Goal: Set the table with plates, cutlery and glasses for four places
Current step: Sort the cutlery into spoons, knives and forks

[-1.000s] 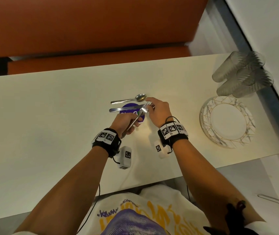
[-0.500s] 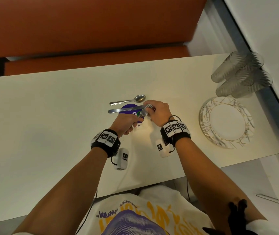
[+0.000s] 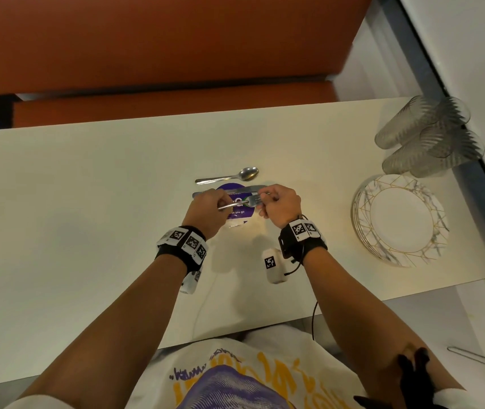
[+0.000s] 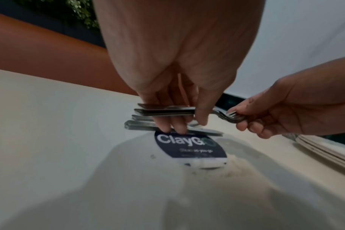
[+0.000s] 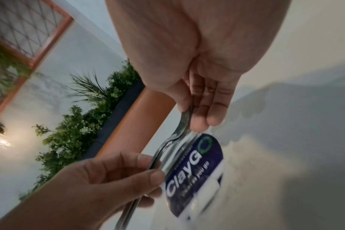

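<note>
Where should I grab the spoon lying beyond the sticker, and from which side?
Probably by the handle. The spoon lies flat on the table, handle pointing left, bowl right, nothing touching it. Come from above with the left hand and pinch the slim handle across its width, once that hand lets go of the forks.

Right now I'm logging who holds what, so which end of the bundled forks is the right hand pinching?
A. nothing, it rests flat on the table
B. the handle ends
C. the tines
C: the right hand pinches the forks at the tines, while the left hand grips their handles.
</note>
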